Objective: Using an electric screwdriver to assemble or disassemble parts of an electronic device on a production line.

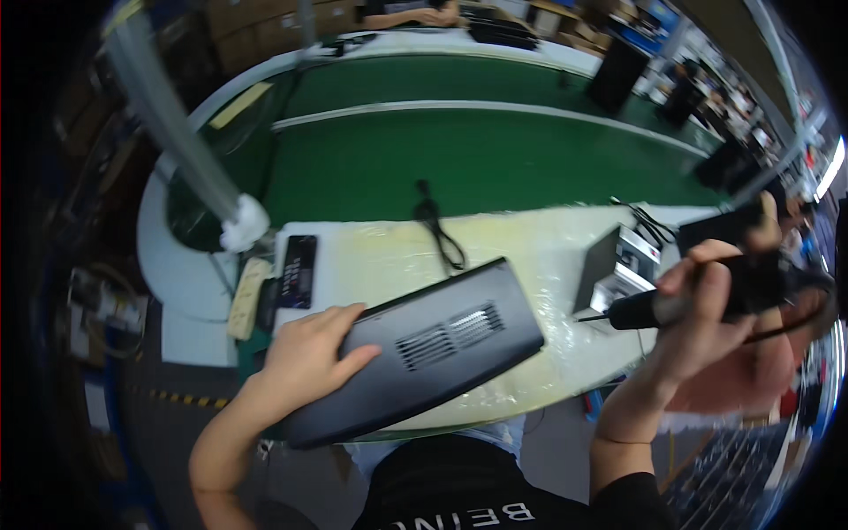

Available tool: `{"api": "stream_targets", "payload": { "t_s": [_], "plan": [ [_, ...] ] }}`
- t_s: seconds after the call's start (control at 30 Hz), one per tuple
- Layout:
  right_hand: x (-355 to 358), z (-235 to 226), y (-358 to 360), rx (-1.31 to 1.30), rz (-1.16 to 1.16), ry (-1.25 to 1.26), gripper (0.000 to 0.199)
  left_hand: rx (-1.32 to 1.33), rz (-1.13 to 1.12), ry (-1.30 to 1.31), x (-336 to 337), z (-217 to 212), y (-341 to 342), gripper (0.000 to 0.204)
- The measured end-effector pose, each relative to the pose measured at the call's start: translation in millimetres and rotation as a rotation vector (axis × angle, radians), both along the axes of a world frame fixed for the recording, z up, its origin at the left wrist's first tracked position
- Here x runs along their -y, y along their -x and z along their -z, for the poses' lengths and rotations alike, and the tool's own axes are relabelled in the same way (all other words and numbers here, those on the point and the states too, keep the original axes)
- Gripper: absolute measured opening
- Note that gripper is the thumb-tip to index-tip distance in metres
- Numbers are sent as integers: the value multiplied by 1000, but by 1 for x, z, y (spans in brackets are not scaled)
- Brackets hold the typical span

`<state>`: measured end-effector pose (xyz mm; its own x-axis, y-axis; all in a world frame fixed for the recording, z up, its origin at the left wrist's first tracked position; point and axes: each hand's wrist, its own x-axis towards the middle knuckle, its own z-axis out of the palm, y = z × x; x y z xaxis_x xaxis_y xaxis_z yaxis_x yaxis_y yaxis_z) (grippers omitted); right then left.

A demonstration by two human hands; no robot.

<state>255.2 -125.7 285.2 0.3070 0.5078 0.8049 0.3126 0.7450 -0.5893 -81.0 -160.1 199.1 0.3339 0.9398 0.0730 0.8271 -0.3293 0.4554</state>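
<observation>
A long dark grey housing (415,362) with two slotted vent patches lies slantwise at the near edge of the work surface. My left hand (309,349) grips its left part, thumb on the upper face and fingers over the far edge. My right hand (693,322) is closed around a black electric screwdriver (632,312), raised to the right of the housing. The thin bit points left and does not touch the housing. Behind the bit stands a shiny metal box (618,265), whose contents I cannot make out.
A black cable (437,231) lies beyond the housing. At left are a dark phone (298,271), a pale power strip (249,300) and a metal post (181,132). A green conveyor belt (424,159) runs across behind. At the far side a person's hands (430,16) show.
</observation>
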Motion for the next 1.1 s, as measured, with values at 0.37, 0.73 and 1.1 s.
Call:
{"api": "stream_targets", "payload": {
  "t_s": [0.37, 0.73, 1.1],
  "plan": [
    [1, -24, 167, -11, -536, 1, 68, -11, 18, -97, 6, 11, 11, 54],
    [-4, -16, 183, 96, -587, 108, 73, 28, 33, -60, -1, 10, 14, 49],
    [-11, 2, 185, 165, -647, 163, 76, 12, 69, -39, -3, 10, 15, 44]
  ]
}}
